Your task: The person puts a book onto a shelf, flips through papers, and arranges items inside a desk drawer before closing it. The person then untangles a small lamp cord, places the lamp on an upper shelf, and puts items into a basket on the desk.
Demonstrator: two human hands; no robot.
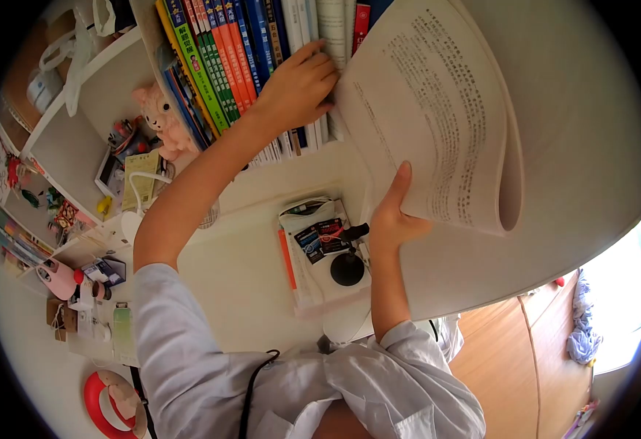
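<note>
My right hand holds a bent stack of printed paper sheets, its thumb over the near face and its other fingers hidden behind. The sheets curl over at their right side. My left hand reaches to the row of upright books, fingers bent against pale spines and close to the sheets' left edge. Whatever those fingers grip is hidden. Below, on the desk, lie a white pencil case, dark printed packets and a round black object.
White shelves with small items stand at the left. A pink plush toy leans near the books. The white desk has a curved edge at the right, above a wooden floor. A red-rimmed round object is at lower left.
</note>
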